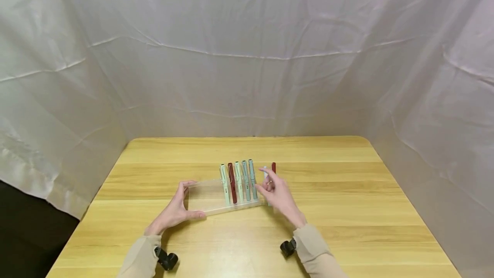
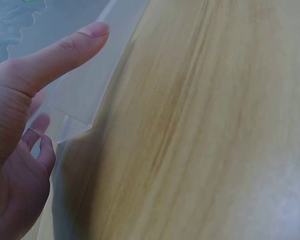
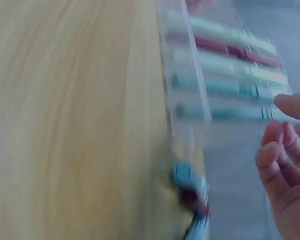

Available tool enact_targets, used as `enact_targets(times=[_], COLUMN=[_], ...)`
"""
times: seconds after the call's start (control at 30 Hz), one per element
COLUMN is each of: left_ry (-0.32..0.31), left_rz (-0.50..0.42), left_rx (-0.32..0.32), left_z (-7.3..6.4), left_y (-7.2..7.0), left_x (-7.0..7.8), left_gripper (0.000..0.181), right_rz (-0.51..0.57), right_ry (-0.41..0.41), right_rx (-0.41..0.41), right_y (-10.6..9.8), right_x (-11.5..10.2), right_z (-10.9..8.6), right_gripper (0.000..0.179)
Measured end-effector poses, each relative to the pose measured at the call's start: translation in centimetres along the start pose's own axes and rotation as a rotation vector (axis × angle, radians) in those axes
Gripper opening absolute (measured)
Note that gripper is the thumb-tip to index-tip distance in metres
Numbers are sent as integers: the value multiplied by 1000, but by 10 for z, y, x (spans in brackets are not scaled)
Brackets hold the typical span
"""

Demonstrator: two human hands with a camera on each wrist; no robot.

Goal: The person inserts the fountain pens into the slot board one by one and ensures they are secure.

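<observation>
My left hand grips the left end of a clear plastic pen stand, thumb at the front edge and fingers behind. In the left wrist view the thumb lies along the stand's frosted lip. Several capped pens lean side by side on its right part: a pale green pen, a dark red pen, another pale green pen and two blue-grey ones. Just right of the outermost blue-grey pen is my right hand, thumb and forefinger apart, nothing seen between them.
Beyond the right hand, more pens show partly, among them a dark red pen and a light blue pen. In the right wrist view their ends are blurred. A wooden table lies beneath, with pale curtains around it.
</observation>
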State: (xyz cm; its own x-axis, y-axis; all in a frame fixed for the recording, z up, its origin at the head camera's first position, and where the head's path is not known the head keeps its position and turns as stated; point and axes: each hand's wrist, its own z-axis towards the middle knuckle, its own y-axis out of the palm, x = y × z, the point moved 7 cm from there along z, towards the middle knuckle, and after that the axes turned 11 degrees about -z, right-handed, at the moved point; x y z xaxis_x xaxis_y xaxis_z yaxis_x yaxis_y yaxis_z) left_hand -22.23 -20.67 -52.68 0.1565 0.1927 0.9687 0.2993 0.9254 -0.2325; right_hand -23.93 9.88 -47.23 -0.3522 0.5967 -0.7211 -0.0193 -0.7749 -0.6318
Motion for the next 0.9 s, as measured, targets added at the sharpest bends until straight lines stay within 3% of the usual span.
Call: enact_targets(times=[0.27, 0.47, 0.9], left_ry=[0, -4, 5], left_rz=[0, -5, -8], left_rx=[1, 1, 3], left_z=[1, 0, 0], left_y=[0, 0, 0], left_x=[-2, -1, 0], left_gripper=[102, 102, 103], right_rz=[150, 200, 133], right_ry=[205, 209, 207], right_rx=[-25, -77, -186], right_y=[-27, -35, -28], right_x=[58, 80, 97], right_z=[-15, -21, -16], right_gripper=[54, 58, 61])
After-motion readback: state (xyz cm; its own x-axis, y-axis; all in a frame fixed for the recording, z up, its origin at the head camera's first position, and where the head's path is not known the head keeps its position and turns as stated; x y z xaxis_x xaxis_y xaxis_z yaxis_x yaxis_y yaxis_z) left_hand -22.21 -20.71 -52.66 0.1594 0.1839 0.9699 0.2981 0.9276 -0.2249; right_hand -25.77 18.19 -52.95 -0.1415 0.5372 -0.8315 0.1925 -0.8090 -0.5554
